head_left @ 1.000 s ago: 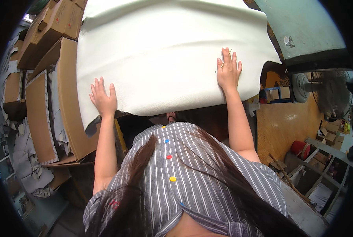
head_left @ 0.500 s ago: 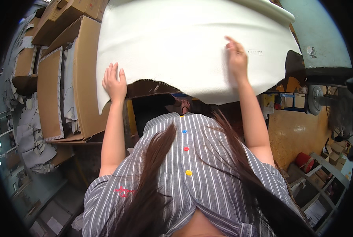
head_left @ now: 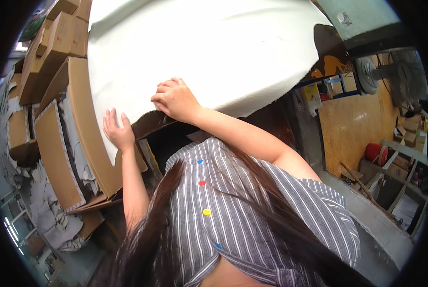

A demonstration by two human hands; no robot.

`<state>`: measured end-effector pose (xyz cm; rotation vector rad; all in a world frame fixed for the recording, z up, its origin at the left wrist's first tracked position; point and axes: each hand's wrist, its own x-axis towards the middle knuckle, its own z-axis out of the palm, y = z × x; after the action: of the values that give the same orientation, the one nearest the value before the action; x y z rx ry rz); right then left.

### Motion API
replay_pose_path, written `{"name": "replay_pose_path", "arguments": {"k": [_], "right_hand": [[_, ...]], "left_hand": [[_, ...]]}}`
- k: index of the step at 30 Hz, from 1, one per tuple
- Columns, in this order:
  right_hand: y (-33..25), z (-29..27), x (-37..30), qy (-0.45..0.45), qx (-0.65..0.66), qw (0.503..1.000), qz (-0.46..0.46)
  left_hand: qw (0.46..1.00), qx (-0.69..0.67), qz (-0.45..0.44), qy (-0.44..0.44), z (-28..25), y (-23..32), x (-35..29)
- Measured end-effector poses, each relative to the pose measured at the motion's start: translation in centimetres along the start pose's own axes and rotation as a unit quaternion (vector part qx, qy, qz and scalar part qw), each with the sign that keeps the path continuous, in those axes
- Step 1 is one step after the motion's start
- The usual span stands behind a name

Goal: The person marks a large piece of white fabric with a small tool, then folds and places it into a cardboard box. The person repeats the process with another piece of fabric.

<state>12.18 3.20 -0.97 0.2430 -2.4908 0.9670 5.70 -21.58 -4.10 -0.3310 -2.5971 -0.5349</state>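
A large white sheet (head_left: 214, 52), which looks like a leather hide with an irregular near edge, lies spread over a dark brown table (head_left: 149, 123). My left hand (head_left: 118, 130) rests on the sheet's near left corner, palm down with the fingers apart. Just right of it, my right hand (head_left: 178, 101) is closed over the near part of the sheet, fingers curled and pressed together. Whatever those fingers hold, if anything, is hidden.
Cardboard boxes (head_left: 56, 43) are stacked at the left, and one open box (head_left: 92, 129) with grey-white scraps stands close to my left arm. At the right are a fan (head_left: 367, 74), a red bucket (head_left: 377, 153) and a wooden panel (head_left: 355, 126).
My right hand has come left across the sheet, from its right side to near my left hand, and its fingers have curled in. The left hand stays on the corner. The view has turned.
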Motion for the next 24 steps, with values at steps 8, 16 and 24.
{"name": "replay_pose_path", "arguments": {"k": [8,16,24], "right_hand": [[5.2,-10.5,-6.6,0.063,-0.14,0.978,0.143],[6.9,-21.3,-14.4,0.147,-0.24,0.919,0.276],[7.3,-23.3,-16.8,0.268,-0.054,0.891,0.363]], "left_hand": [[0.893,-0.373,-0.025,-0.252,-4.0,12.1,-3.1],[0.654,-0.419,-0.122,-0.618,0.0,20.2,-6.8],[0.398,-0.576,-0.332,-0.632,3.8,21.0,-8.2]]}}
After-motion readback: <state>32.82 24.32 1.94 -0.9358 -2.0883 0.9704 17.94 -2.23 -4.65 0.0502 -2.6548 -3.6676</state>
